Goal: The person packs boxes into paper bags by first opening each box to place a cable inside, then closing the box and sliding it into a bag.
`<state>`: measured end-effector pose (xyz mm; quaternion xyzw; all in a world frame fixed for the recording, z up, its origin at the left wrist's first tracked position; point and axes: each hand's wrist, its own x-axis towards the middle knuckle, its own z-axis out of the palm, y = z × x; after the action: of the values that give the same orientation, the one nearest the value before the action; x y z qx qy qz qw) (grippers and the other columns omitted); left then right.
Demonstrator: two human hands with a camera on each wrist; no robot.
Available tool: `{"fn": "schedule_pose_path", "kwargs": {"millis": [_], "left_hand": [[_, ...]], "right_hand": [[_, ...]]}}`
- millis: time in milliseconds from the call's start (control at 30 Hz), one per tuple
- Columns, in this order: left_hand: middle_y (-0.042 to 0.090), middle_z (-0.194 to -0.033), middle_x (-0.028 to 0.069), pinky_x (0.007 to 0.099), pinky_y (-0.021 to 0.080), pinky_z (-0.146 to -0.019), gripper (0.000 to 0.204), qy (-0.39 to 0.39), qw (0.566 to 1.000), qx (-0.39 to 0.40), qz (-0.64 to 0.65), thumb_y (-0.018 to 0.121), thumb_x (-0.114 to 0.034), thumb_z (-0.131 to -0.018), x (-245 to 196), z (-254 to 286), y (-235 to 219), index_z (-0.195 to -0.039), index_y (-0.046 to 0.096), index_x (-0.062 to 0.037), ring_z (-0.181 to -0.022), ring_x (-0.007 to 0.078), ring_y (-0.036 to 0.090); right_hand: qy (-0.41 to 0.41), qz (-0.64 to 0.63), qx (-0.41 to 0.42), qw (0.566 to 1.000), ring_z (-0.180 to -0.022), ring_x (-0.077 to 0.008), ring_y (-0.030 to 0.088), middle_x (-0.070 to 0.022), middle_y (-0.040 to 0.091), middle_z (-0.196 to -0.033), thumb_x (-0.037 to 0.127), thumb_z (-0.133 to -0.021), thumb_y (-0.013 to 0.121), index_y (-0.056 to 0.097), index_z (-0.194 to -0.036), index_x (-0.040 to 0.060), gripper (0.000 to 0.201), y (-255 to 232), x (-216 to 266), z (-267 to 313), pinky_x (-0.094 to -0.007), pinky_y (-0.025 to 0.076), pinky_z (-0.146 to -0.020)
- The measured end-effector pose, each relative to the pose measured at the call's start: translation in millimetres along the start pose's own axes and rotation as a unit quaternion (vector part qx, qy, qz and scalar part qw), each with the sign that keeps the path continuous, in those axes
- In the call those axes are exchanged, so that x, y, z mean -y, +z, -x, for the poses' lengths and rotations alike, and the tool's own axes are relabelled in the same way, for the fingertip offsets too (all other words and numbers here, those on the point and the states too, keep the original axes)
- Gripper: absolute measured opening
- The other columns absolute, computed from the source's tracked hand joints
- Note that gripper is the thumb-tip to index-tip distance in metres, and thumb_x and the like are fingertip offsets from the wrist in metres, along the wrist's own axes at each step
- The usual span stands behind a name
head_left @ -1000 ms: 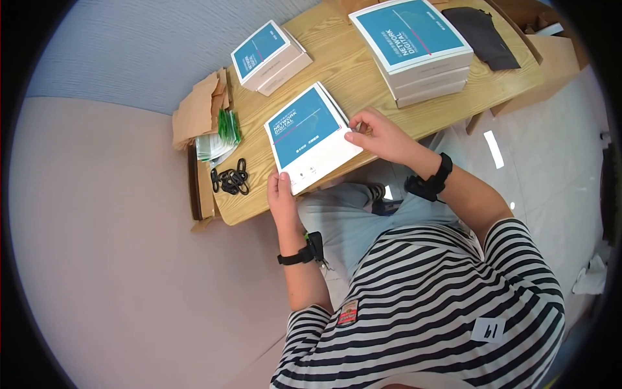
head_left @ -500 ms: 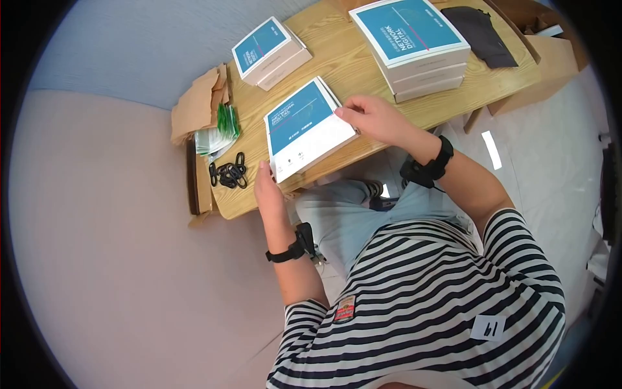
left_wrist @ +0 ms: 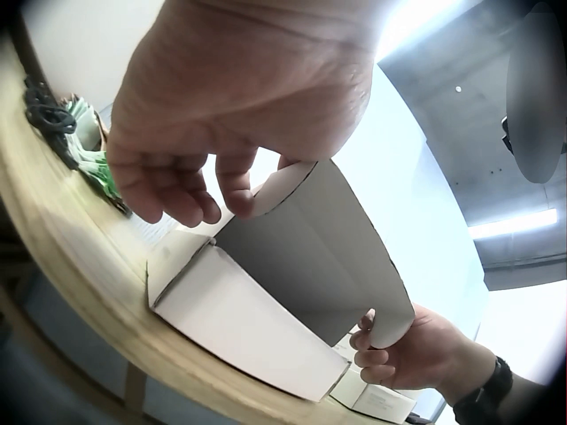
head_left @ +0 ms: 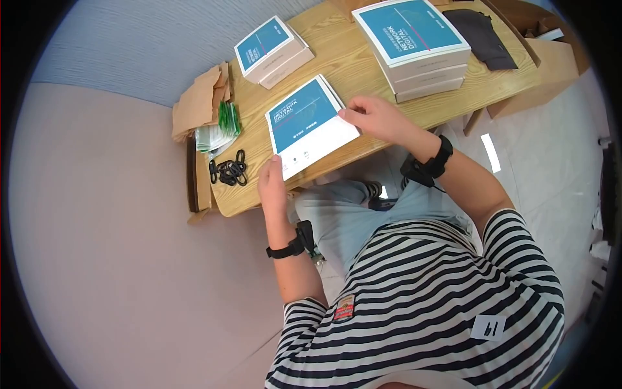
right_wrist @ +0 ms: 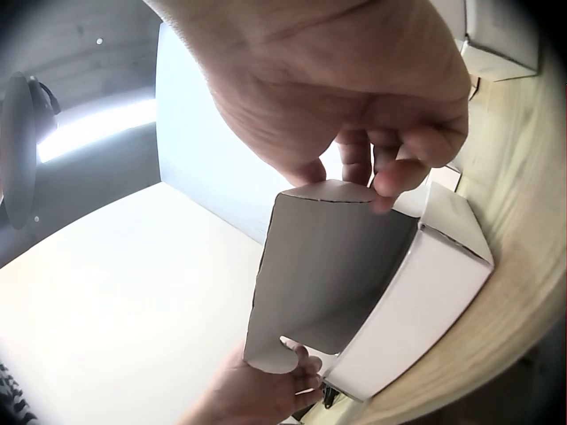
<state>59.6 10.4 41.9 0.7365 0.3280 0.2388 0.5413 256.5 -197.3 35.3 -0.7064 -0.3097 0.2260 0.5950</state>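
A white box with a blue printed lid [head_left: 304,120] lies near the table's front edge in the head view. Its lid is partly raised; the wrist views look into the gap above the white front wall [left_wrist: 248,319]. My left hand [head_left: 272,185] pinches the lid's near left corner, thumb on top. At the right end, my right hand [head_left: 379,120] grips the lid's other corner. Both wrist views show curled side flaps, with my left fingers [left_wrist: 182,190] at one and my right fingers [right_wrist: 399,168] at the other. The box's contents are hidden.
Similar boxes stand stacked behind [head_left: 272,52] and at back right [head_left: 427,65]. A dark cloth [head_left: 483,39] lies beyond them. At the table's left are brown paper [head_left: 197,104], green-and-white packets [head_left: 227,123] and black looped cords [head_left: 230,172].
Both hands and the box have shifted slightly up and left in the head view. The left thumb came off the lid's corner, then returned onto it.
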Motion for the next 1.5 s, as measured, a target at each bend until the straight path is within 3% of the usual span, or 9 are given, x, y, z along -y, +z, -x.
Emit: {"fn": "schedule_pose_path", "kwargs": {"millis": [167, 400, 633, 833, 1000, 1133, 1300, 1433, 1500], "left_hand": [[0.053, -0.078, -0.0017, 0.0262, 0.039, -0.067, 0.039, 0.004, 1.0, 0.018, -0.007, 0.058, -0.031, -0.106, 22.9, 2.4, 1.7, -0.082, 0.057, -0.0006, -0.075, 0.0079, 0.043], [0.056, -0.079, -0.0019, 0.0245, 0.039, -0.062, 0.03, 0.007, 1.0, 0.005, 0.022, 0.062, -0.028, -0.105, 48.4, 6.4, 0.2, -0.091, 0.061, -0.0017, -0.072, 0.0061, 0.046], [0.061, -0.092, 0.0005, 0.0239, 0.046, -0.076, 0.022, 0.042, 0.996, 0.005, 0.077, 0.064, -0.021, -0.104, 66.8, 20.6, 1.5, -0.11, 0.063, 0.0002, -0.084, 0.0072, 0.054], [0.067, -0.118, 0.0092, 0.0291, 0.051, -0.09, 0.026, 0.048, 0.994, -0.01, 0.097, 0.065, -0.012, -0.101, 67.1, 31.2, 5.2, -0.122, 0.059, 0.002, -0.101, 0.0142, 0.063], [0.048, -0.155, 0.0174, 0.0381, 0.042, -0.112, 0.037, 0.098, 0.975, 0.06, 0.189, 0.06, -0.004, -0.098, 79.8, 35.8, 6.4, -0.134, 0.054, 0.0021, -0.136, 0.025, 0.052], [0.044, -0.158, 0.0185, 0.0408, 0.039, -0.116, 0.045, 0.157, 0.955, 0.049, 0.246, 0.061, -0.004, -0.096, 67.1, 44.7, 12.6, -0.139, 0.052, 0.0015, -0.142, 0.0277, 0.047], [0.051, -0.149, 0.02, 0.0412, 0.041, -0.114, 0.049, 0.289, 0.951, -0.04, 0.106, 0.066, -0.006, -0.094, 25.6, 46.8, 12.1, -0.141, 0.052, -0.0008, -0.136, 0.0297, 0.052], [0.055, -0.144, 0.0186, 0.0396, 0.044, -0.108, 0.05, 0.32, 0.937, -0.101, 0.1, 0.069, -0.007, -0.093, 7.4, 38.5, 19.1, -0.14, 0.053, -0.0021, -0.131, 0.0294, 0.054], [0.057, -0.143, 0.017, 0.0381, 0.046, -0.103, 0.048, 0.247, 0.954, -0.126, 0.116, 0.071, -0.011, -0.094, 8.6, 35.1, 25.2, -0.138, 0.055, -0.0029, -0.126, 0.0289, 0.056]], "right_hand": [[0.003, 0.018, -0.004, 1.0, -0.065, -0.0148, 0.06, -0.0069, 0.066, -0.072, 0.037, -0.098, 0.068, 0.067, -0.087, -0.0002, 0.039, 1.7, -14.8, 3.2, -0.0305, 0.048, -0.063], [0.006, 0.053, -0.029, 0.998, -0.078, -0.0185, 0.063, -0.0105, 0.07, -0.084, 0.031, -0.097, 0.069, 0.069, -0.098, 0.0006, 0.031, 3.5, -24.7, 12.5, -0.032, 0.051, -0.072], [0.004, 0.025, -0.009, 1.0, -0.08, -0.0157, 0.063, -0.0078, 0.071, -0.091, 0.028, -0.098, 0.069, 0.069, -0.107, -0.0007, 0.031, 0.0, -38.9, 17.1, -0.0307, 0.051, -0.074], [0.019, 0.007, 0.028, 0.999, -0.083, -0.0131, 0.057, -0.0062, 0.062, -0.106, 0.027, -0.101, 0.065, 0.053, -0.146, 0.0006, 0.054, 6.0, -40.1, 15.7, -0.0286, 0.048, -0.078], [-0.036, 0.077, 0.046, 0.995, -0.095, -0.0164, 0.057, -0.0109, 0.058, -0.113, 0.025, -0.103, 0.062, 0.047, -0.151, 0.0007, 0.056, 8.8, -35.2, 19.9, -0.0296, 0.048, -0.086], [-0.067, 0.06, 0.033, 0.995, -0.107, -0.0211, 0.059, -0.0142, 0.059, -0.12, 0.027, -0.102, 0.062, 0.046, -0.153, 0.001, 0.059, 6.1, -19.8, 26.3, -0.0322, 0.049, -0.091], [-0.128, 0.043, 0.017, 0.991, -0.116, -0.0228, 0.058, -0.0141, 0.058, -0.127, 0.028, -0.103, 0.061, 0.044, -0.154, 0.0014, 0.06, -6.1, 14.5, 35.2, -0.0329, 0.05, -0.092], [-0.107, 0.066, 0.012, 0.992, -0.112, -0.02, 0.058, -0.012, 0.058, -0.127, 0.028, -0.103, 0.061, 0.045, -0.153, 0.0013, 0.059, -10.0, 33.5, 35.5, -0.0305, 0.05, -0.089], [-0.113, 0.074, -0.004, 0.991, -0.107, -0.018, 0.058, -0.0108, 0.058, -0.125, 0.027, -0.103, 0.061, 0.046, -0.153, 0.0011, 0.058, -7.7, 39.9, 34.9, -0.0292, 0.05, -0.086]]}}
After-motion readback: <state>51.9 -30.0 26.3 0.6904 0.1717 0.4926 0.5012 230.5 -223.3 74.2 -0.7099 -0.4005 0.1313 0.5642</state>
